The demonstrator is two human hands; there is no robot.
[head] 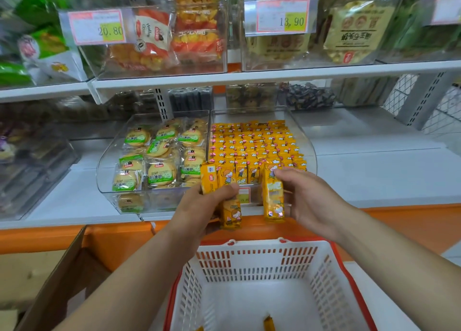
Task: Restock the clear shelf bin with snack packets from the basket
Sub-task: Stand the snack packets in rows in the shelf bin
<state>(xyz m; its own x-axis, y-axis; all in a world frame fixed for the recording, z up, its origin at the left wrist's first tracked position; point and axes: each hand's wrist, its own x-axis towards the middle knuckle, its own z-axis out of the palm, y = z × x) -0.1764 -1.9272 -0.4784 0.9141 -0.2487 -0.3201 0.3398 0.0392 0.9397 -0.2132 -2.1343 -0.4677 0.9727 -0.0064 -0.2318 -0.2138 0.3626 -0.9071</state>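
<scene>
A clear shelf bin (305,141) on the lower shelf holds several rows of yellow snack packets (252,143). In front of its near edge my left hand (199,203) grips a few yellow packets (230,213), upright. My right hand (306,193) holds one more yellow packet (273,198) upright, its top at the bin's front row. Below my arms stands the white basket (262,263) with a red rim; a yellow packet (269,323) lies on its floor, and a corner of another shows at the bottom edge.
Left of the yellow packets, a divided section of the bin holds round biscuit packs (159,153) with green labels. The upper shelf (224,77) carries clear bins with price tags. A cardboard box (57,276) stands at lower left. An orange shelf edge (399,221) runs across.
</scene>
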